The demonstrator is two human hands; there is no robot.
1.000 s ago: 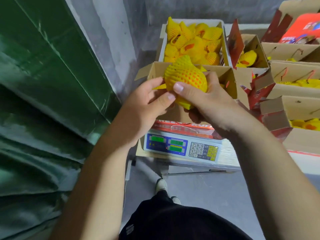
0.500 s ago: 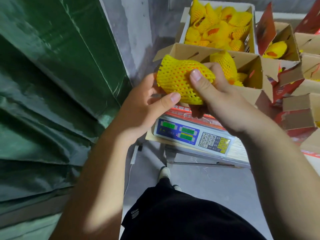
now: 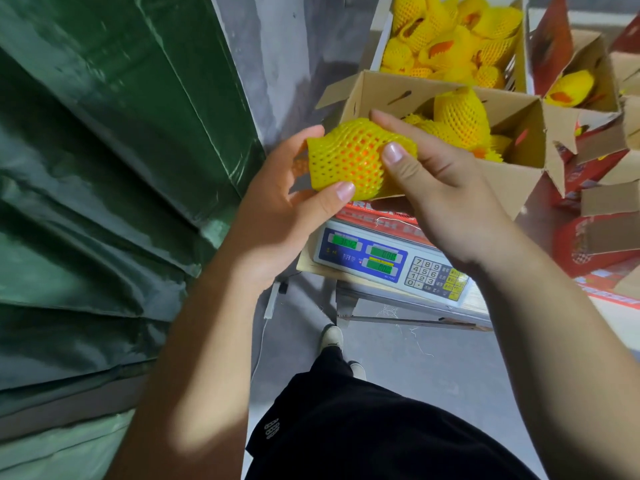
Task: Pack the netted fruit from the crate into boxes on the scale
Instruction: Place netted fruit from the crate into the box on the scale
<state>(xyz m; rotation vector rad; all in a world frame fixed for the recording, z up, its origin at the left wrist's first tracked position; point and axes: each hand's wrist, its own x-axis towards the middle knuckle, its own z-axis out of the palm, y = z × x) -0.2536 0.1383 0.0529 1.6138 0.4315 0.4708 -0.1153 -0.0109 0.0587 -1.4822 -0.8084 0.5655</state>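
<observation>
An orange fruit in yellow foam netting (image 3: 353, 157) is held between both hands, in front of the near left corner of the open cardboard box (image 3: 512, 178). My left hand (image 3: 277, 209) cups it from below and the left, thumb on its lower edge. My right hand (image 3: 440, 181) grips its right side, thumb pressed on the net. The box stands on the electronic scale (image 3: 391, 261) and holds several netted fruits (image 3: 460, 116). Behind it, the white crate (image 3: 519, 39) is full of netted fruit.
A green tarpaulin (image 3: 104, 168) fills the left side against a grey wall. More open cardboard boxes (image 3: 595, 74) with red printing crowd the right. The scale sits on a metal stand (image 3: 408, 317) above grey floor, where my shoe (image 3: 331, 336) shows.
The netted fruit has come down and to the left, from over the box to in front of its near left corner. It now lies more on its side. Both hands keep hold.
</observation>
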